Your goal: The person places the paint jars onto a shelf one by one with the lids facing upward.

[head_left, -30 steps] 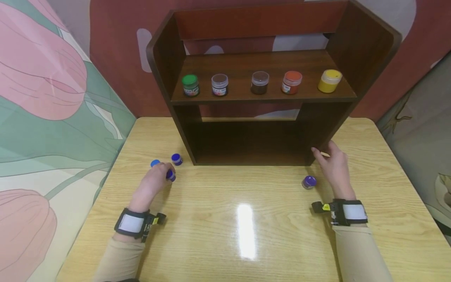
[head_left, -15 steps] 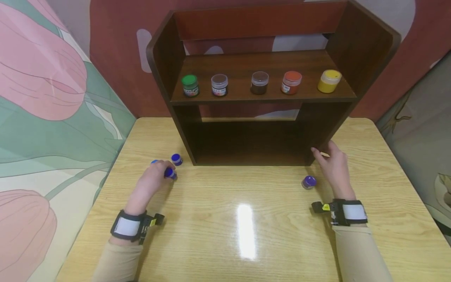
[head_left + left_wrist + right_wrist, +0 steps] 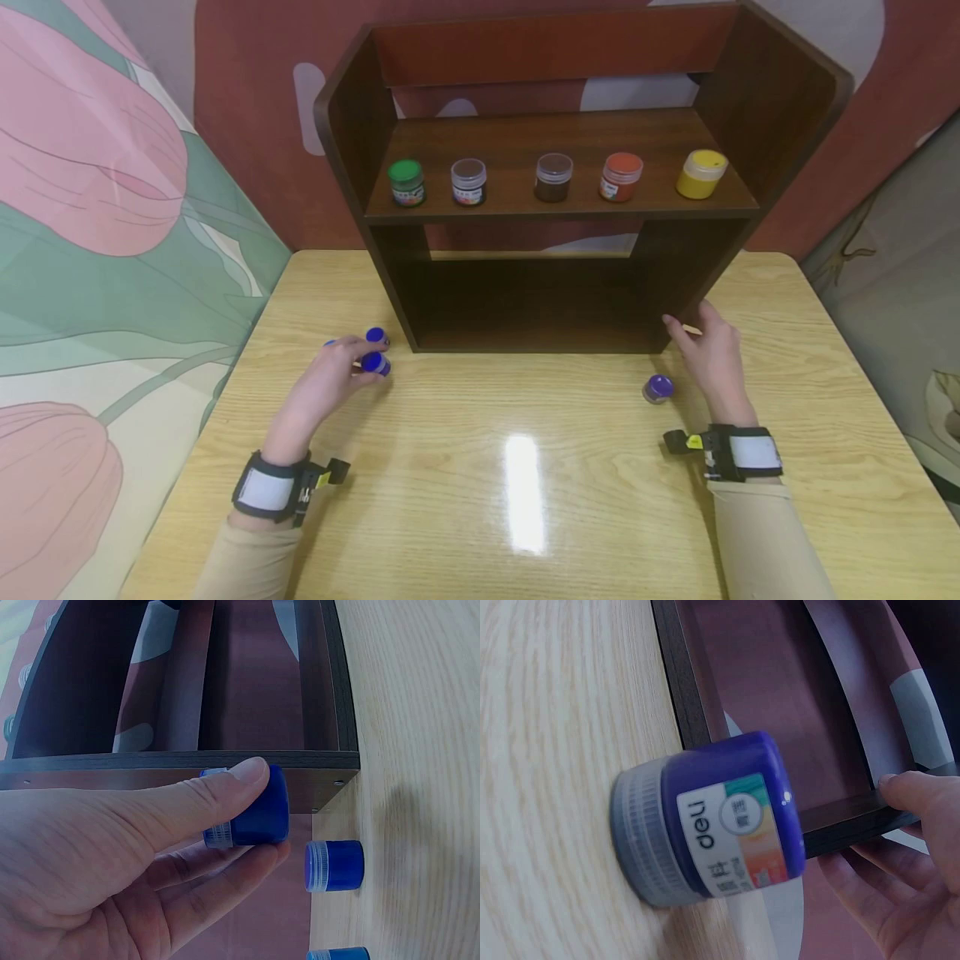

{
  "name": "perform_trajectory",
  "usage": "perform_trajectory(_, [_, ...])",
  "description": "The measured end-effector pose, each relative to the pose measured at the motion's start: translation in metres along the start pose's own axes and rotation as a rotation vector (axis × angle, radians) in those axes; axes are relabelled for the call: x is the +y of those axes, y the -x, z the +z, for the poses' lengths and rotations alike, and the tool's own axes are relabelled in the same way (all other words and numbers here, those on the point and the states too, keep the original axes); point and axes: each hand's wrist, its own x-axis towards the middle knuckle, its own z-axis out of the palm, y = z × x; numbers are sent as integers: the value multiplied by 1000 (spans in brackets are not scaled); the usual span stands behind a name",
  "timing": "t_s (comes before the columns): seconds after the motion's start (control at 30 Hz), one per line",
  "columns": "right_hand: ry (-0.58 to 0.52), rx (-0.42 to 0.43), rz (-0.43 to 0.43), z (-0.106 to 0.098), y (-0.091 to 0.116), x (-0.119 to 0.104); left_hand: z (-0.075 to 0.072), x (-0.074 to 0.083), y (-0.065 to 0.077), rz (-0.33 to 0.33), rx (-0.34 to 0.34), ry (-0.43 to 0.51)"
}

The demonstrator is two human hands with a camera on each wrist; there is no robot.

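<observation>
A dark blue paint jar (image 3: 376,364) is pinched between the thumb and fingers of my left hand (image 3: 326,383). In the left wrist view this jar (image 3: 264,814) hangs clear of the table, beside the shelf's side panel. My right hand (image 3: 716,358) grips the lower right side panel of the dark wooden shelf (image 3: 525,304), thumb on the inner side and fingers behind. Just left of that hand stands a purple paint jar (image 3: 657,388); the right wrist view shows its label and its ribbed clear end down on the table.
Another blue jar (image 3: 377,337) stands by the shelf's left foot. A lighter blue jar (image 3: 339,953) is mostly hidden behind my left hand in the head view. Along the upper shelf board stand several jars, from a green jar (image 3: 407,183) to a yellow jar (image 3: 701,174).
My left hand has lifted the dark blue jar and carried it slightly right, towards the shelf. The right hand keeps its hold on the panel.
</observation>
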Motion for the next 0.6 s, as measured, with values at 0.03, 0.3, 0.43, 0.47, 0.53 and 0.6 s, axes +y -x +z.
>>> perform_trajectory(0.03, [0, 1, -1, 0, 0, 0, 0, 1, 0, -8, -2, 3])
perform_trajectory(0.3, [-1, -7, 4, 0, 1, 0, 0, 3, 0, -58, -16, 65])
perform_trajectory(0.43, [1, -6, 3, 0, 0, 1, 0, 3, 0, -45, 5, 100])
perform_trajectory(0.47, [2, -4, 3, 0, 0, 1, 0, 4, 0, -39, 9, 107])
perform_trajectory(0.53, [8, -2, 3, 0, 0, 1, 0, 4, 0, -20, 16, 122])
perform_trajectory(0.6, [9, -1, 3, 0, 0, 0, -1, 4, 1, -5, 18, 135])
